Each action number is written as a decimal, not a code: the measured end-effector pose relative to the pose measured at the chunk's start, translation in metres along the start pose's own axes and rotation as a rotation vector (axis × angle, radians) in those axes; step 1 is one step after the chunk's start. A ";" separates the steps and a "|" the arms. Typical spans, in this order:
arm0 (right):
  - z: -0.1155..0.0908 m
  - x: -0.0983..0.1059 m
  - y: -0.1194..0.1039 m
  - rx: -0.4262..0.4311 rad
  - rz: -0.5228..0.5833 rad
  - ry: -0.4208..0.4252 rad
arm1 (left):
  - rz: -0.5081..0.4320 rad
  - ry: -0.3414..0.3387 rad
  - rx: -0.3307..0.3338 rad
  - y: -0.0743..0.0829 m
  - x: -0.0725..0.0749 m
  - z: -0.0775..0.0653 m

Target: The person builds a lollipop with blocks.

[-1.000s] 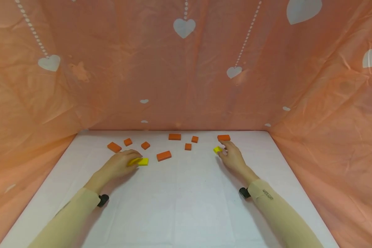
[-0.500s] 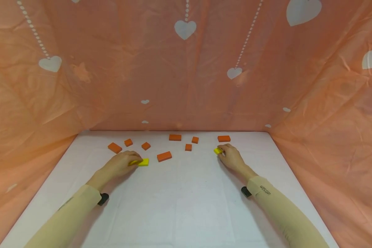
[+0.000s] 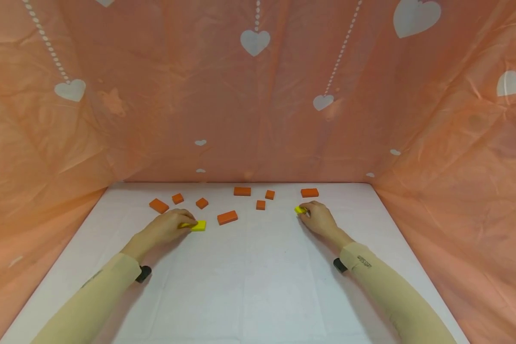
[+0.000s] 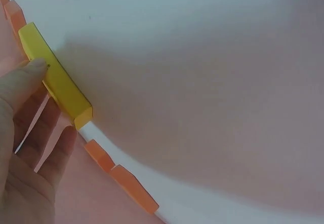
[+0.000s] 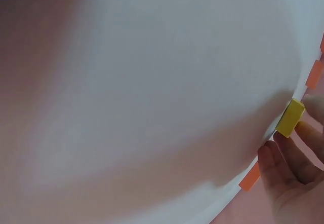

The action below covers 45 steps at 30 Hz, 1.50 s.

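My left hand (image 3: 168, 224) pinches a long yellow block (image 3: 200, 226) at the left of the white table. In the left wrist view the thumb lies on one side of this long yellow block (image 4: 63, 79), with fingers behind it. Over on the right, my right hand (image 3: 321, 219) holds a smaller yellow block (image 3: 299, 210) between thumb and fingers. The right wrist view shows the small yellow block (image 5: 290, 117) at the fingertips. Each hand partly covers its block in the head view.
Orange blocks lie spread along the back: a long one (image 3: 158, 206) and small ones (image 3: 177, 198) (image 3: 202, 203) at left, a long one (image 3: 227, 218) between the hands, and another (image 3: 309, 192) behind my right hand. A pink cloth (image 3: 258, 119) with hearts hangs behind the table (image 3: 258, 286).
The right hand's fingers have come down and drawn in around the small yellow block. The left hand keeps its pinch with hardly any movement.
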State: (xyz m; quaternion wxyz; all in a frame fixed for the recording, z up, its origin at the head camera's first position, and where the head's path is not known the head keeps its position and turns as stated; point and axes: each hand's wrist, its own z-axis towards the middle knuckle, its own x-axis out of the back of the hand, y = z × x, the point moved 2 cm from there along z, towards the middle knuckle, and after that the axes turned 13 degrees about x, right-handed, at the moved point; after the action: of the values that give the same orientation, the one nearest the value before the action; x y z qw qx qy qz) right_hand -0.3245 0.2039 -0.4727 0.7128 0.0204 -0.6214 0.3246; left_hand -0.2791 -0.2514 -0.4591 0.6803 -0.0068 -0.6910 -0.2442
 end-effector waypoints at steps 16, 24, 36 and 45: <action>-0.005 0.002 -0.004 0.009 0.079 0.080 | -0.063 0.046 0.136 0.034 -0.006 -0.004; -0.011 0.002 -0.023 0.075 0.156 0.131 | -0.145 0.072 0.187 0.076 -0.022 -0.003; -0.016 -0.005 -0.057 0.100 0.253 0.094 | -0.269 0.017 0.224 0.124 -0.048 -0.004; -0.018 -0.015 -0.083 0.136 0.267 0.046 | -0.252 -0.073 0.214 0.147 -0.062 -0.008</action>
State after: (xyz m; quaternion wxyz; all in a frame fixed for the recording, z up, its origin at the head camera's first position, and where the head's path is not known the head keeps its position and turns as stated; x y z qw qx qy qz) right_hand -0.2686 0.1402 -0.4594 0.6744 -0.0218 -0.5787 0.4580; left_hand -0.2169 -0.1048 -0.4702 0.6155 0.1436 -0.7328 -0.2521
